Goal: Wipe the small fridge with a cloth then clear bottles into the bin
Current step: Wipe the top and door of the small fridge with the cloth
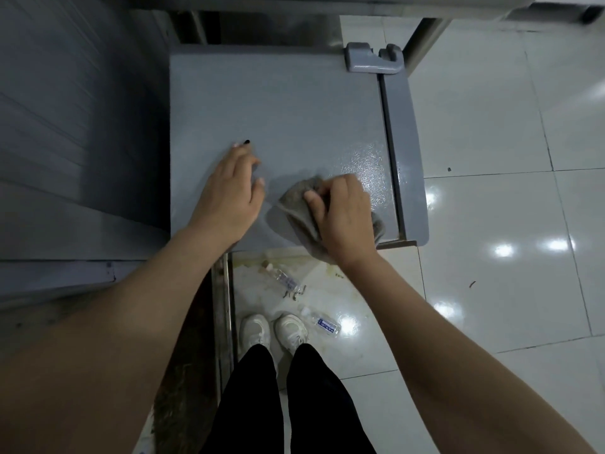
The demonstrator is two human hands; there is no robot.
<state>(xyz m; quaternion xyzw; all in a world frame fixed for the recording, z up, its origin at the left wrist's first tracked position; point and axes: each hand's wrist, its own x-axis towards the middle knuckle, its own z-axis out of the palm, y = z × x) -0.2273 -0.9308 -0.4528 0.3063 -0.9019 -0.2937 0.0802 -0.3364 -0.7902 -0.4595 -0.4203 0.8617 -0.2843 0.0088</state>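
I look down on the grey top of the small fridge. My right hand grips a bunched grey-brown cloth and presses it on the fridge top near its front right corner. To the left of the cloth, my left hand rests flat on the same surface, fingers straight. Two clear plastic bottles lie on the floor below the fridge's front edge: one close to the fridge, the other beside my right shoe. No bin is in view.
A grey hinge cover sits at the fridge's back right corner, and the door edge runs down the right side. A grey cabinet stands to the left. White glossy floor tiles spread to the right. My white shoes stand on stained floor.
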